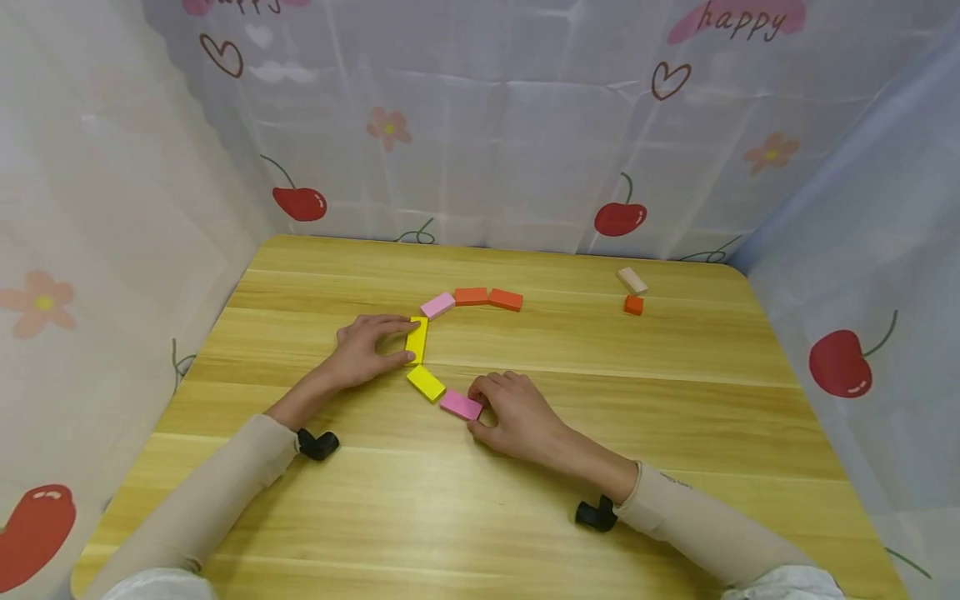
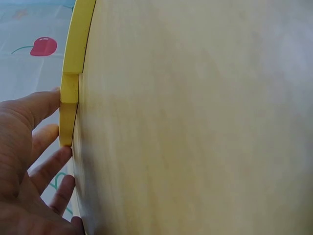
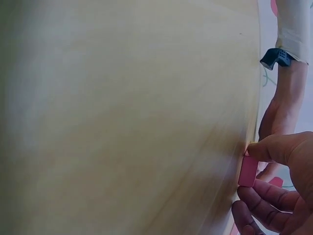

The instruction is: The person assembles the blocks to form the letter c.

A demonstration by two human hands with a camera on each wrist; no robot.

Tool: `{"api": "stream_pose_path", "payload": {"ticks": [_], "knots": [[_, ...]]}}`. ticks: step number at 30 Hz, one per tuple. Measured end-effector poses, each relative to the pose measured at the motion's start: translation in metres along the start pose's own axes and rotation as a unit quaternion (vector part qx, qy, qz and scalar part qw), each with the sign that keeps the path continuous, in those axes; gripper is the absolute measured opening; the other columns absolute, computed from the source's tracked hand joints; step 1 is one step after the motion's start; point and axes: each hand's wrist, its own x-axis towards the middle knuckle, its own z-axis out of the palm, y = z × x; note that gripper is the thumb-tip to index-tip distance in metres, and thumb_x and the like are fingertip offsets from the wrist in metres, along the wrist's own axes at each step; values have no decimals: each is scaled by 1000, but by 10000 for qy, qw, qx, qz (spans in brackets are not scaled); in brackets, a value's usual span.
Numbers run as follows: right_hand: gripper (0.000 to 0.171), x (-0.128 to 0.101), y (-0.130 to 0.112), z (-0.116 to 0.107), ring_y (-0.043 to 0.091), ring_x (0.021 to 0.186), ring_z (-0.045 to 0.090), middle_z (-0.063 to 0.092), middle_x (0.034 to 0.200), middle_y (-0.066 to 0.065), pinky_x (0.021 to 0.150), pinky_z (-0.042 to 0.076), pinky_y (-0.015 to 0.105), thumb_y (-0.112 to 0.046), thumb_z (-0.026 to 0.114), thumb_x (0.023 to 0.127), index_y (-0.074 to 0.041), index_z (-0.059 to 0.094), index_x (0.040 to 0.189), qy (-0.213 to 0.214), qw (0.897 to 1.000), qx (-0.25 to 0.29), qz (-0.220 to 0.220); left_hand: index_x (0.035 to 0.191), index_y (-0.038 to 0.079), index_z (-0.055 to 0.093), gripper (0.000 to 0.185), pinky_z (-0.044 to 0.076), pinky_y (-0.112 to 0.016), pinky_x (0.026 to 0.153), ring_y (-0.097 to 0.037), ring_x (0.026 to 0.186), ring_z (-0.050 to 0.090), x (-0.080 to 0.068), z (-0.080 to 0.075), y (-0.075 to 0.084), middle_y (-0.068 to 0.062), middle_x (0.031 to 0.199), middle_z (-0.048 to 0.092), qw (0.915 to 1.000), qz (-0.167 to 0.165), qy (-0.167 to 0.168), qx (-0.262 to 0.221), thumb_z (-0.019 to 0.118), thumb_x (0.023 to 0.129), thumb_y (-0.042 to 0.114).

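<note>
Flat coloured blocks lie in a curved row on the wooden table (image 1: pixel 525 517). My left hand (image 1: pixel 367 348) pinches a yellow block (image 1: pixel 417 340) between forefinger and thumb; the left wrist view shows that yellow block (image 2: pixel 68 110) edge-on against my fingers (image 2: pixel 46 169). Below it lies a second yellow block (image 1: pixel 426 382). My right hand (image 1: pixel 513 412) holds the pink block (image 1: pixel 461 405) at the row's lower end, seen as a pink block (image 3: pixel 248 170) between thumb and fingers in the right wrist view. A light pink block (image 1: pixel 437 305) and two orange blocks (image 1: pixel 471 296) (image 1: pixel 506 299) continue the row at the top.
A pale wooden block (image 1: pixel 632 280) and a small orange cube (image 1: pixel 633 305) lie apart at the far right of the table. Curtains printed with cherries and flowers hang close round three sides. Black wrist cameras (image 1: pixel 318 444) (image 1: pixel 597 513) sit at both cuffs.
</note>
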Motion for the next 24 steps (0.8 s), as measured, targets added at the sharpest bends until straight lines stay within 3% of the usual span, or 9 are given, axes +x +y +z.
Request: {"api": "stream_pose_path", "payload": {"ticks": [15,24], "knots": [[32,1,0,0,9,86,49,62,93,-11,87,41,33,-40,73,83,-22,63,107,37,10000,-29,-14,139,33,56,56,16,-61,98,-34,138,35,-1,-1,1,0,149,51,10000,-5,-16,-30,70,88,50],[33,2,-1,2,9,88,52,62,96,-10,95,42,36,-40,73,84,-22,62,109,6,10000,-50,3,139,33,56,55,16,-60,97,-33,137,35,-1,-1,2,0,149,51,10000,-13,-11,-36,70,88,49]]}}
